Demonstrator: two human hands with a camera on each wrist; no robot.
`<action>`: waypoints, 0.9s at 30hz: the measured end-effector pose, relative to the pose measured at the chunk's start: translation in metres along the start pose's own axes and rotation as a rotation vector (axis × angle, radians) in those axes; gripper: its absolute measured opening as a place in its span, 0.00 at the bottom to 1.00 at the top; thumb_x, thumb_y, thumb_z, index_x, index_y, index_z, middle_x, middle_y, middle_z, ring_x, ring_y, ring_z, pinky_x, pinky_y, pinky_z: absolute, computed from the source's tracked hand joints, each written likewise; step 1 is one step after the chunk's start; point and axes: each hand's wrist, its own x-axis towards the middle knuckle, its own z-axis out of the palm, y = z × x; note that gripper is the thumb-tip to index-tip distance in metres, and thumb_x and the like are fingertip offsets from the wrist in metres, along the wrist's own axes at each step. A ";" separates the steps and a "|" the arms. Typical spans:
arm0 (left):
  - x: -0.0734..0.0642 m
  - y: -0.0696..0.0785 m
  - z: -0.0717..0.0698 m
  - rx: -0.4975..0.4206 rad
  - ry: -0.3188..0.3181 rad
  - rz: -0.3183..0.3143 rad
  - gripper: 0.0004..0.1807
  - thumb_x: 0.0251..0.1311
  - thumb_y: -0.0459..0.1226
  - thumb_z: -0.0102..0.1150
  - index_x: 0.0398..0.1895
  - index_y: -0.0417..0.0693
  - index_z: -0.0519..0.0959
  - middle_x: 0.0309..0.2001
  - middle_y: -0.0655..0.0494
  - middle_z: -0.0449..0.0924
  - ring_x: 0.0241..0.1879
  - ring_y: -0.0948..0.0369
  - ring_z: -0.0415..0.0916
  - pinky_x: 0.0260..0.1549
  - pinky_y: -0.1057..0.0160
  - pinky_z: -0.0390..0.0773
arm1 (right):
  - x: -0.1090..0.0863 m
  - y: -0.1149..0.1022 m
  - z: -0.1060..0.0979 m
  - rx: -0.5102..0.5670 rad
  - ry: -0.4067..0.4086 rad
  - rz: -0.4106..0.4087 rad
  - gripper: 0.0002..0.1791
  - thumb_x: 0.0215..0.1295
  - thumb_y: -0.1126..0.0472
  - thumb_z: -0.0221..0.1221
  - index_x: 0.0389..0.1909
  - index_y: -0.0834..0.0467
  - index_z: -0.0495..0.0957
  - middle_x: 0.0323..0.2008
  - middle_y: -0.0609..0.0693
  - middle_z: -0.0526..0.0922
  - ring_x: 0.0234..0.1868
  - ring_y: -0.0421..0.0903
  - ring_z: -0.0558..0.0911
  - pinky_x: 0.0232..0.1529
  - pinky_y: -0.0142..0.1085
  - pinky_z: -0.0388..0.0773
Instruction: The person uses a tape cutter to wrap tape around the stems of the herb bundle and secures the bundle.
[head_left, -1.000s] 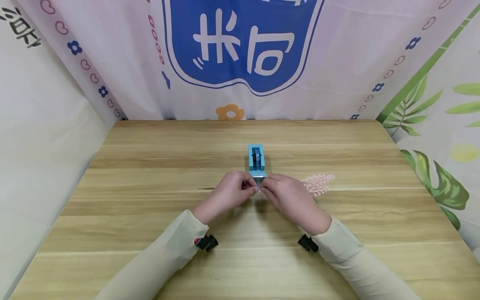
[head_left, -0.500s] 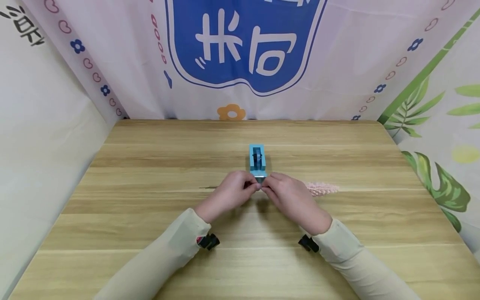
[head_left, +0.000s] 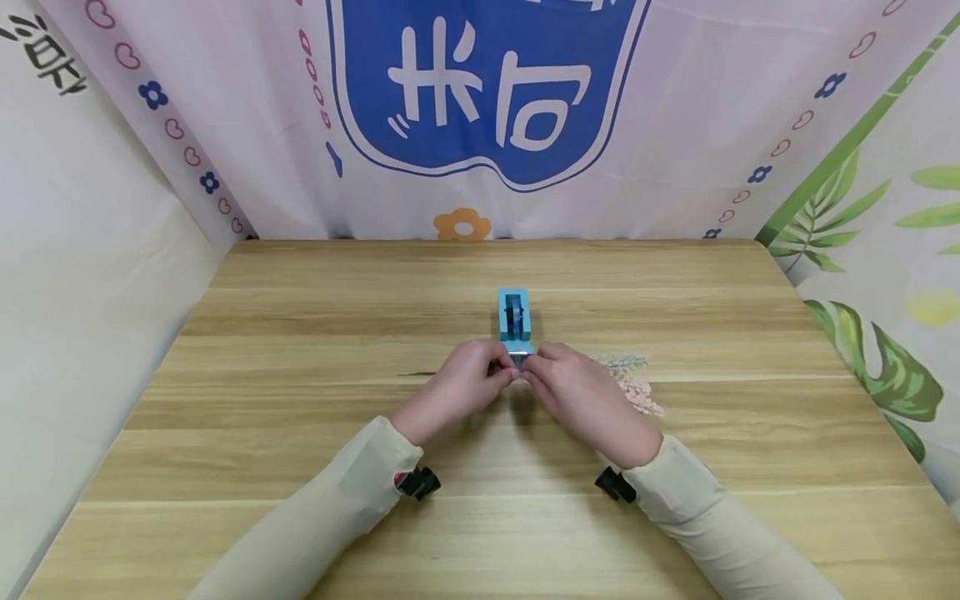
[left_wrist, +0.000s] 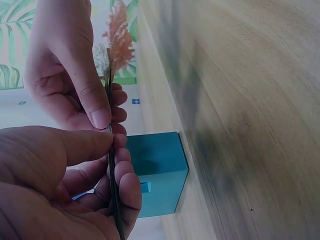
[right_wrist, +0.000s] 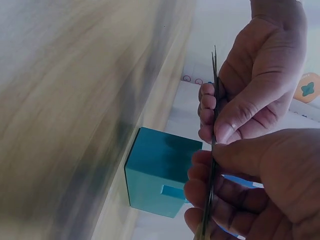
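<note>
Both hands meet just in front of a light-blue tape dispenser (head_left: 503, 317), pinching the same thin dark flower stems (left_wrist: 116, 195) between thumbs and fingertips. My left hand (head_left: 456, 385) grips them toward their bare ends, which stick out to the left. Nearer the blooms, my right hand (head_left: 583, 400) holds them with its thumb beside the left thumb. A fluffy pink flower (head_left: 637, 395) and a pale green flower (head_left: 628, 363) show beyond the right hand. In the right wrist view the stems (right_wrist: 215, 100) lie close together. Whether tape is on them cannot be made out.
The wooden table (head_left: 315, 292) reaches to a printed curtain (head_left: 285, 167) at the back. Patterned cloth hangs on both sides. A small black camera sits at each wrist, by the sleeve cuffs.
The flowers have turned about their stems: the pink bloom has swung toward the near side, and the pale green one has come into sight behind it. Both hands stay nearly in place.
</note>
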 end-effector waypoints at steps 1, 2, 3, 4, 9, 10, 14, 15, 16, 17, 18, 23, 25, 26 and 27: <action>0.000 0.000 0.000 -0.002 0.000 0.000 0.07 0.70 0.33 0.65 0.33 0.41 0.86 0.29 0.53 0.82 0.29 0.64 0.72 0.30 0.69 0.72 | 0.000 0.000 0.000 -0.004 -0.001 -0.006 0.06 0.75 0.60 0.62 0.43 0.56 0.87 0.35 0.46 0.84 0.35 0.40 0.80 0.35 0.34 0.80; 0.000 -0.001 0.000 -0.003 0.001 0.000 0.07 0.70 0.33 0.65 0.33 0.41 0.86 0.29 0.53 0.82 0.29 0.64 0.72 0.30 0.69 0.72 | 0.000 0.000 0.000 -0.005 -0.001 -0.011 0.06 0.75 0.61 0.63 0.42 0.56 0.87 0.35 0.46 0.84 0.35 0.40 0.80 0.35 0.34 0.80; 0.000 -0.001 0.000 -0.003 0.002 -0.001 0.07 0.70 0.33 0.65 0.33 0.41 0.86 0.29 0.53 0.82 0.29 0.64 0.72 0.30 0.69 0.72 | 0.001 0.001 0.000 -0.007 0.000 -0.014 0.05 0.75 0.61 0.63 0.42 0.56 0.87 0.35 0.45 0.84 0.35 0.41 0.80 0.35 0.34 0.80; 0.000 -0.001 0.000 -0.004 0.001 -0.004 0.06 0.69 0.33 0.65 0.33 0.41 0.86 0.30 0.53 0.82 0.30 0.64 0.72 0.31 0.69 0.73 | 0.001 0.001 0.000 -0.006 0.003 -0.019 0.05 0.75 0.61 0.63 0.41 0.56 0.87 0.35 0.45 0.85 0.36 0.41 0.81 0.36 0.34 0.81; 0.000 -0.001 0.000 -0.009 0.001 -0.025 0.05 0.69 0.33 0.65 0.33 0.42 0.86 0.32 0.52 0.84 0.31 0.63 0.74 0.33 0.69 0.74 | 0.003 0.002 0.002 -0.001 0.015 -0.028 0.04 0.73 0.61 0.65 0.41 0.56 0.88 0.35 0.45 0.87 0.36 0.41 0.83 0.38 0.35 0.83; 0.000 -0.001 0.000 -0.011 0.001 -0.028 0.05 0.68 0.32 0.65 0.33 0.42 0.86 0.32 0.52 0.84 0.32 0.63 0.74 0.33 0.69 0.74 | 0.003 0.002 0.003 0.003 0.017 -0.025 0.04 0.73 0.61 0.65 0.40 0.56 0.88 0.35 0.45 0.87 0.35 0.41 0.83 0.38 0.35 0.83; 0.000 -0.001 0.000 -0.016 0.004 -0.034 0.05 0.69 0.33 0.64 0.34 0.41 0.86 0.32 0.52 0.84 0.31 0.63 0.74 0.33 0.69 0.74 | 0.004 0.003 0.004 0.011 0.031 -0.008 0.04 0.72 0.61 0.65 0.39 0.56 0.87 0.34 0.45 0.86 0.32 0.39 0.82 0.35 0.35 0.82; 0.000 -0.001 0.000 -0.014 0.005 -0.034 0.06 0.69 0.33 0.64 0.34 0.41 0.86 0.31 0.52 0.83 0.31 0.63 0.74 0.32 0.69 0.74 | 0.004 0.003 0.005 0.014 0.034 -0.004 0.03 0.72 0.61 0.65 0.38 0.55 0.87 0.34 0.45 0.86 0.32 0.38 0.82 0.35 0.35 0.82; 0.000 -0.001 0.000 -0.011 0.006 -0.034 0.07 0.70 0.34 0.63 0.34 0.40 0.86 0.30 0.52 0.83 0.30 0.63 0.73 0.31 0.68 0.73 | 0.004 0.003 0.005 0.017 0.037 0.001 0.03 0.72 0.61 0.65 0.38 0.55 0.87 0.33 0.45 0.86 0.31 0.38 0.81 0.34 0.35 0.82; 0.000 -0.002 0.000 -0.007 0.007 -0.034 0.08 0.71 0.34 0.62 0.34 0.40 0.86 0.30 0.53 0.82 0.29 0.63 0.72 0.31 0.68 0.73 | 0.004 0.003 0.005 0.020 0.039 0.006 0.03 0.72 0.61 0.66 0.38 0.55 0.86 0.33 0.45 0.86 0.31 0.38 0.81 0.33 0.35 0.81; 0.000 -0.002 -0.001 -0.003 0.007 -0.034 0.09 0.71 0.35 0.62 0.34 0.39 0.86 0.29 0.53 0.82 0.29 0.63 0.72 0.30 0.68 0.72 | 0.004 0.003 0.005 0.024 0.040 0.010 0.03 0.72 0.61 0.66 0.37 0.55 0.86 0.33 0.45 0.86 0.31 0.38 0.80 0.33 0.35 0.81; 0.000 -0.001 -0.002 0.006 0.003 -0.035 0.11 0.73 0.36 0.62 0.34 0.38 0.86 0.27 0.54 0.79 0.27 0.63 0.70 0.29 0.68 0.70 | 0.005 0.003 0.005 0.046 0.041 0.016 0.03 0.72 0.61 0.65 0.38 0.55 0.85 0.34 0.45 0.84 0.31 0.38 0.79 0.32 0.34 0.80; 0.000 -0.001 -0.002 0.006 0.001 -0.038 0.11 0.73 0.36 0.62 0.34 0.38 0.86 0.27 0.54 0.79 0.27 0.63 0.70 0.29 0.68 0.70 | 0.005 0.003 0.005 0.056 0.039 0.015 0.03 0.73 0.61 0.65 0.38 0.56 0.85 0.34 0.45 0.84 0.31 0.38 0.79 0.32 0.34 0.79; 0.000 -0.001 -0.002 0.008 0.000 -0.042 0.11 0.73 0.36 0.62 0.34 0.38 0.86 0.27 0.54 0.79 0.27 0.63 0.70 0.29 0.68 0.70 | 0.005 0.003 0.005 0.063 0.037 0.015 0.02 0.73 0.62 0.65 0.39 0.56 0.85 0.35 0.45 0.84 0.31 0.38 0.79 0.33 0.34 0.79; 0.000 -0.001 -0.003 0.007 -0.001 -0.046 0.11 0.73 0.36 0.62 0.34 0.38 0.86 0.27 0.54 0.79 0.27 0.63 0.70 0.29 0.68 0.70 | 0.005 0.003 0.005 0.068 0.035 0.015 0.02 0.72 0.62 0.65 0.39 0.56 0.85 0.35 0.45 0.85 0.32 0.38 0.79 0.33 0.33 0.80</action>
